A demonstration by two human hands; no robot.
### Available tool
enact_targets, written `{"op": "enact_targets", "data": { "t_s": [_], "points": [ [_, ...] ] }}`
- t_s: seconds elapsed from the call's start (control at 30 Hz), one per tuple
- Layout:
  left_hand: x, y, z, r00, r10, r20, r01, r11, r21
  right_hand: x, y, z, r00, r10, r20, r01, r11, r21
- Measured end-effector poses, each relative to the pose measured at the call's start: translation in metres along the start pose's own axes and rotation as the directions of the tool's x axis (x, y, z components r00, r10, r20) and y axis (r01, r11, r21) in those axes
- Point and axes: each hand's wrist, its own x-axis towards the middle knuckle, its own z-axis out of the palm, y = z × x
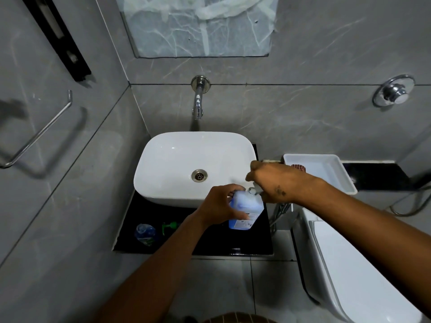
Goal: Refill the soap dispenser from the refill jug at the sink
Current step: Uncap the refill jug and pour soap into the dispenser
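A translucent refill jug (247, 213) of blue liquid stands on the black counter (210, 243) at the front right of the white basin (163, 164). My left hand (221, 203) grips the jug's body and handle. My right hand (270, 180) is closed over the jug's neck, fingers on its cap (253, 190). The clear soap dispenser bottle (145, 234) lies at the counter's front left with no pump on it. Its green pump head (169, 226) rests on the counter just right of the bottle.
A wall tap (198, 101) hangs over the basin. A white tray (326, 171) sits on the ledge to the right, a toilet (349, 264) below it. A towel rail (37, 134) is on the left wall, and a flush button (394, 92) is on the right.
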Motion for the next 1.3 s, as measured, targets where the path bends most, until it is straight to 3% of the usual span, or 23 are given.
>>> {"op": "enact_targets", "data": {
  "t_s": [0.07,0.17,0.3,0.4,0.53,0.67,0.8,0.87,0.93,1.0,1.23,1.3],
  "points": [
    [-0.004,-0.003,0.001,0.999,-0.034,-0.033,0.034,0.999,-0.022,-0.004,0.016,0.018,0.991,0.114,-0.069,-0.097,0.971,0.218],
    [-0.012,-0.009,0.003,0.997,-0.047,-0.062,0.046,0.999,-0.012,-0.012,0.034,0.065,0.936,0.338,-0.094,-0.226,0.787,0.574],
    [-0.025,-0.019,0.007,0.993,-0.091,-0.075,0.092,0.996,0.012,-0.011,0.023,0.154,0.818,0.557,0.142,-0.405,0.384,0.83],
    [-0.036,-0.026,0.012,0.987,-0.137,-0.082,0.139,0.99,0.013,-0.001,0.007,0.203,0.745,0.598,0.296,-0.505,0.216,0.836],
    [-0.048,-0.035,0.014,0.977,-0.175,-0.12,0.178,0.984,0.018,0.007,-0.005,0.233,0.691,0.638,0.339,-0.582,0.213,0.785],
    [-0.053,-0.038,0.013,0.969,-0.194,-0.156,0.195,0.981,-0.006,0.008,-0.005,0.245,0.696,0.625,0.353,-0.608,0.252,0.753],
    [-0.054,-0.039,0.012,0.967,-0.194,-0.164,0.196,0.981,-0.006,0.008,0.001,0.229,0.789,0.523,0.323,-0.58,0.459,0.673],
    [-0.054,-0.039,0.01,0.968,-0.191,-0.166,0.19,0.982,-0.019,0.005,0.001,0.214,0.869,0.429,0.246,-0.465,0.539,0.703],
    [-0.054,-0.039,0.008,0.969,-0.174,-0.174,0.174,0.985,-0.014,-0.001,-0.004,0.196,0.949,0.275,0.156,-0.283,0.518,0.807],
    [-0.053,-0.037,0.006,0.972,-0.159,-0.174,0.159,0.987,-0.013,-0.006,-0.016,0.176,0.978,0.19,0.081,-0.165,0.48,0.862],
    [-0.049,-0.031,-0.001,0.985,-0.122,-0.122,0.111,0.989,-0.097,-0.004,-0.039,0.143,0.954,0.289,-0.085,-0.039,0.397,0.917],
    [-0.053,-0.028,-0.01,0.99,-0.113,-0.088,0.11,0.993,-0.039,-0.003,-0.044,0.146,0.945,0.316,-0.088,-0.04,0.376,0.926]
  ]
}}
